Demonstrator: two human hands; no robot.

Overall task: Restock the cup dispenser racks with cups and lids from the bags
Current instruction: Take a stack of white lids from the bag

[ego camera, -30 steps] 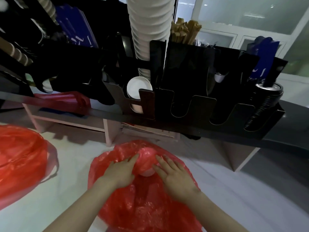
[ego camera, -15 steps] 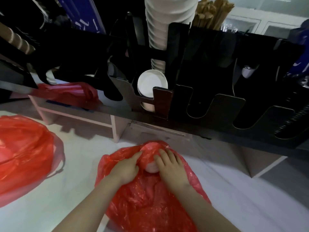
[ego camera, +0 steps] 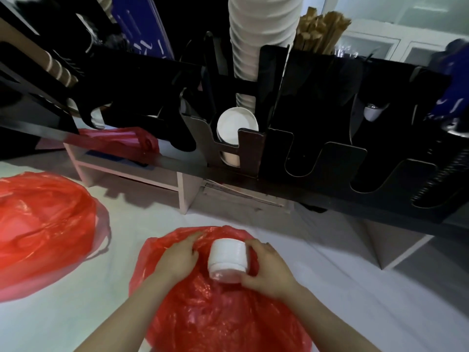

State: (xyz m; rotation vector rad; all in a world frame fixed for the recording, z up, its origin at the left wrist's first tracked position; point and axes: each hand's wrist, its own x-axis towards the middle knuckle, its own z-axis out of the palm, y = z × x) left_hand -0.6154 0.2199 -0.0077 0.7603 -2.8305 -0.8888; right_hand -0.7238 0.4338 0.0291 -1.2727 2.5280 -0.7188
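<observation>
Since half a sec ago the white stack (ego camera: pixel 227 259) has come out from under the film. It now shows bare at the mouth of the red bag (ego camera: pixel 215 313); lids or cups, can't tell. R hand (ego camera: pixel 269 269) grip is clamped round the stack's right side. L hand (ego camera: pixel 177 260) grip is curled into the bag's film just left of it. The bag lies on the white tabletop (ego camera: pixel 76 301), w/ a 2nd red bag (ego camera: pixel 43 219) to the left and the black rack (ego camera: pixel 330 153) beyond.

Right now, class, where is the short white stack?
Head view, bottom centre: the short white stack sits atop the nearest red bag, gripped by the right hand, left hand gripping the bag beside it.
</observation>
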